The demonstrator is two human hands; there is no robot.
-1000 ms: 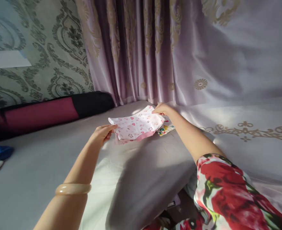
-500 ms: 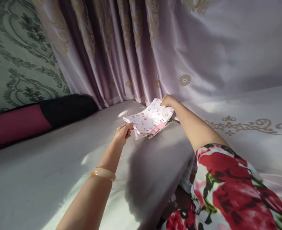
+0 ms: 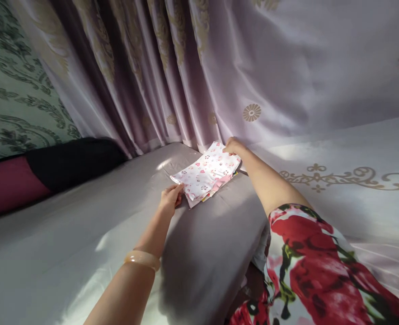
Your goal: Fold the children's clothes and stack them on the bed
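Observation:
A folded white cloth with a pink and red floral print lies near the far corner of the grey-covered bed. My left hand pinches its near left edge, with a pale bangle on that wrist. At the cloth's far right edge, my right hand has its fingers closed on the fabric. Pink layers and a thin yellowish-green edge of something flat show beneath the cloth; most of that lower item is hidden.
A long black and maroon bolster rests against the patterned green wall at left. Mauve curtains hang behind the bed. A white panel with gold scrollwork stands on the right.
The cloth has been lowered and lies flatter over the item beneath. Both hands still grip its edges. The view has shifted slightly to the right.

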